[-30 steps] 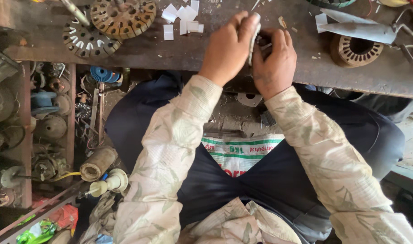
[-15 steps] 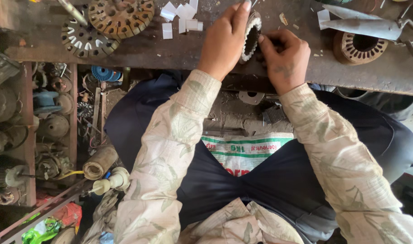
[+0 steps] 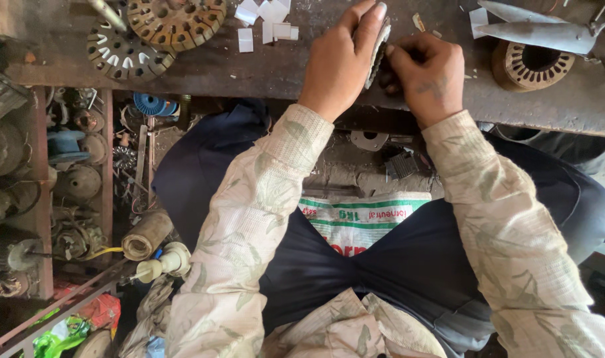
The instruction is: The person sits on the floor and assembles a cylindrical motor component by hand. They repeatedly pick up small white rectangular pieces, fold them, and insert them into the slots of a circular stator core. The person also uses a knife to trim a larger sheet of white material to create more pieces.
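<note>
Left hand (image 3: 339,63) and right hand (image 3: 427,74) raised together, fingers curled.

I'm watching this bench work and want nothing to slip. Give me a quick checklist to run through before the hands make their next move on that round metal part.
1. Left hand gripping the round metal part: ok, fingers wrap its top edge.
2. Right hand steadying it: ok, fingertips touch its lower side.
3. Part supported by the bench: cannot tell, the hands hide its bottom edge.
4. Big shears away from the hands: ok, lying apart at the right.
5. White paper slips within reach: ok, just left of the left hand.
6. Part's slots undamaged: cannot tell, seen edge-on.
</note>
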